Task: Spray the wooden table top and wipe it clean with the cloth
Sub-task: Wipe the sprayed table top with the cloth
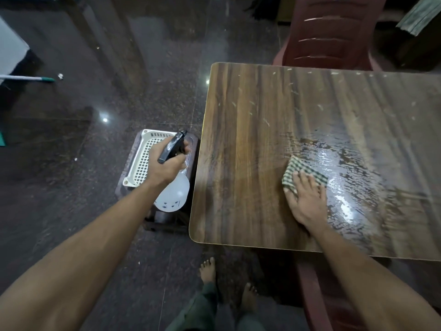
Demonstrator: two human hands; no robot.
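The right hand (307, 201) lies flat, fingers spread, pressing the green-and-white checked cloth (303, 174) onto the wooden surface (250, 139); its grip is released rather than curled, and the cloth sits at the edge of a glistening wet patch (343, 177) on the near right part of the top. The left hand (167, 161) is off the surface to its left, its grip clenched around the black trigger head of the white spray bottle (173, 195), which hangs over a white plastic basket (140, 161) resting on a dark stool (164, 218) on the floor. A red plastic chair (331, 32) stands at the far side.
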